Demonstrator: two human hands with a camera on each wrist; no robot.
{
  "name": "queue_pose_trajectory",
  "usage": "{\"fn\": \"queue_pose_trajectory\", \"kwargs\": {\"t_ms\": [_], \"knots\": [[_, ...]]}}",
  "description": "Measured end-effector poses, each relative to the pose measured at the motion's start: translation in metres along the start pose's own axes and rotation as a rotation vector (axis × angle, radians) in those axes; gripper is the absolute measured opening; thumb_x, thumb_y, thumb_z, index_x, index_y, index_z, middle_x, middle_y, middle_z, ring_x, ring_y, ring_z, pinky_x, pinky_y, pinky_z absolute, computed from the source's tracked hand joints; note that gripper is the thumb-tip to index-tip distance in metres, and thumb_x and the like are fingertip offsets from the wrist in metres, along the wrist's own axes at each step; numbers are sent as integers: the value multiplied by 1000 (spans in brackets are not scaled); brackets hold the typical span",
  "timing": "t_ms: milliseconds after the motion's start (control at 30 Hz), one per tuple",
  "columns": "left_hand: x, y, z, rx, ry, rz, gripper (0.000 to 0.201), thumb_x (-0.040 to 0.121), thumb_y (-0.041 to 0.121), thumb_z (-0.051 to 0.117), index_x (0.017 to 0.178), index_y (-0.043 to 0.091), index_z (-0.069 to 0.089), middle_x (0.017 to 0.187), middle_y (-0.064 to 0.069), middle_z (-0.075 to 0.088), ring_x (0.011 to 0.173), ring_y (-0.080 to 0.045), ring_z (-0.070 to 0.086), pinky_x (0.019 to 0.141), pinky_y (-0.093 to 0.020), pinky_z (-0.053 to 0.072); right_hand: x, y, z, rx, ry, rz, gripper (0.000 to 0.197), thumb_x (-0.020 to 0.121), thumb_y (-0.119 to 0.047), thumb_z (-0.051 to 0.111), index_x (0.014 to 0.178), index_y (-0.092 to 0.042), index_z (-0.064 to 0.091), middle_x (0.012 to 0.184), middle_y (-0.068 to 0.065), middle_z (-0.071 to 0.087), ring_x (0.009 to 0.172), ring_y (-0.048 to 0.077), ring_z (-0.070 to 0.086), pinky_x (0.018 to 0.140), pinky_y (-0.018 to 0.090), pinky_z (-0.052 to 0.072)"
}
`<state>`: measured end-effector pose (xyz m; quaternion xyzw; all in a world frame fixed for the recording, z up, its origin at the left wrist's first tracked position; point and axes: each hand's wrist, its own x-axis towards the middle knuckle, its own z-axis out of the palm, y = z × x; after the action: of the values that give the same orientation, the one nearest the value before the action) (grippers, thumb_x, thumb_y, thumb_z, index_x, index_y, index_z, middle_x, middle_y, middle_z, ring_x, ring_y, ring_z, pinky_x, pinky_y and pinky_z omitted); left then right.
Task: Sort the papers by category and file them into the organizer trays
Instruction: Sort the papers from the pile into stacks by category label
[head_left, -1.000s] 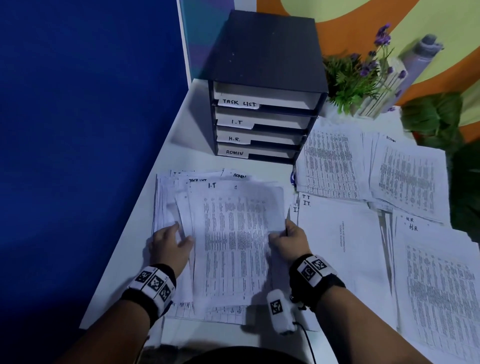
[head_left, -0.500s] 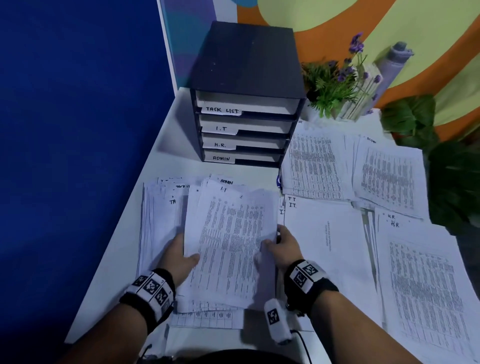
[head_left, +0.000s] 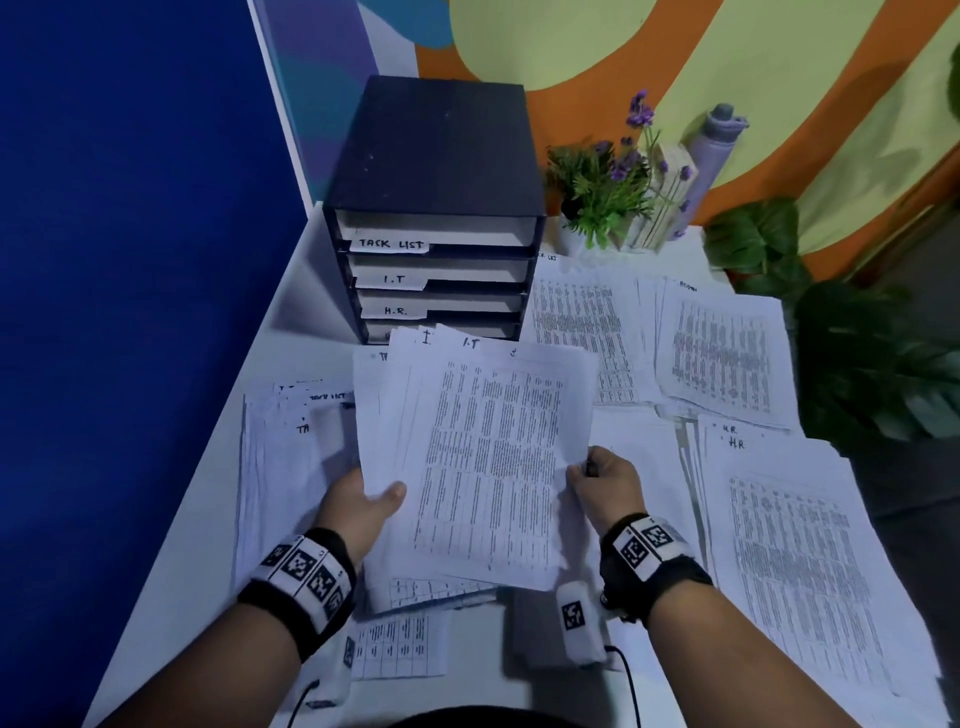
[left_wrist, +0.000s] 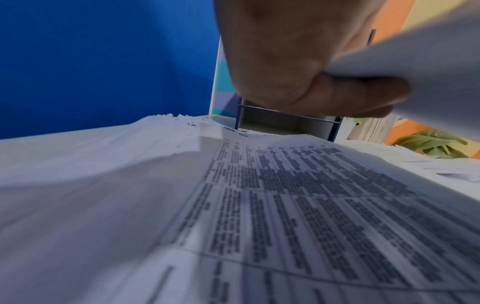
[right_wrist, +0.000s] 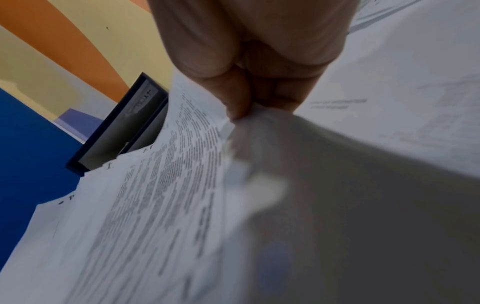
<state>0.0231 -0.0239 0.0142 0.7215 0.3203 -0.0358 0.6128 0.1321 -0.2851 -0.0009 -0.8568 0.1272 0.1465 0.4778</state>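
A loose sheaf of printed sheets marked "I.T" (head_left: 483, 441) is lifted off the desk, fanned at its top edge. My left hand (head_left: 363, 506) grips its lower left edge, thumb on top (left_wrist: 363, 92). My right hand (head_left: 602, 483) pinches its right edge between thumb and fingers (right_wrist: 249, 96). The dark organizer (head_left: 436, 208) stands behind, with trays labelled TASK LIST, I.T and H.R.; the sheaf's top hides the lowest label. Under the sheaf lies a stack marked "Task List" (head_left: 296, 457).
More stacks cover the white desk (head_left: 197, 519): a printed pile (head_left: 582, 332) beside the organizer, an Admin pile (head_left: 722, 348), an H.R pile (head_left: 789, 561). A potted purple-flowered plant (head_left: 608, 192) and a grey bottle (head_left: 717, 145) stand at the back. A blue partition (head_left: 130, 260) bounds the left.
Both hands have raised the I.T sheaf off the desk stack and carried it toward the organizer; its top edge now covers the lowest tray's label. My view has tilted and moved closer.
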Motion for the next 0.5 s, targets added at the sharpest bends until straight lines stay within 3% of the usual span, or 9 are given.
{"fn": "queue_pose_trajectory", "kwargs": {"t_ms": [133, 233, 367, 500], "knots": [[2, 7, 17, 17, 32, -3, 27, 94, 12, 60, 120, 14, 63, 107, 4, 65, 104, -18, 59, 95, -29, 40, 0, 8, -19, 52, 20, 10, 21, 88, -10, 60, 68, -16, 55, 62, 5, 57, 61, 21, 52, 59, 32, 47], [3, 11, 27, 46, 43, 6, 24, 92, 11, 62, 115, 15, 65, 104, 4, 66, 101, -19, 61, 93, -29, 42, -2, 4, -33, 150, 25, 26, 18, 89, -17, 62, 74, -18, 51, 64, 0, 53, 60, 20, 52, 63, 34, 48], [8, 12, 39, 6, 100, -22, 19, 90, 14, 65, 109, 15, 67, 99, 1, 68, 99, -22, 64, 92, -32, 47, 9, 10, -50, 176, 109, 48, 29, 89, -9, 58, 69, -14, 38, 57, 1, 33, 55, 17, 36, 56, 28, 35], [7, 17, 48, 0, 112, -5, 18, 91, 12, 63, 110, 14, 66, 101, -1, 67, 97, -21, 62, 89, -29, 45, 19, 20, -67, 163, 119, 85, 30, 89, -9, 57, 66, -14, 39, 59, 4, 33, 58, 17, 34, 59, 27, 31]]}}
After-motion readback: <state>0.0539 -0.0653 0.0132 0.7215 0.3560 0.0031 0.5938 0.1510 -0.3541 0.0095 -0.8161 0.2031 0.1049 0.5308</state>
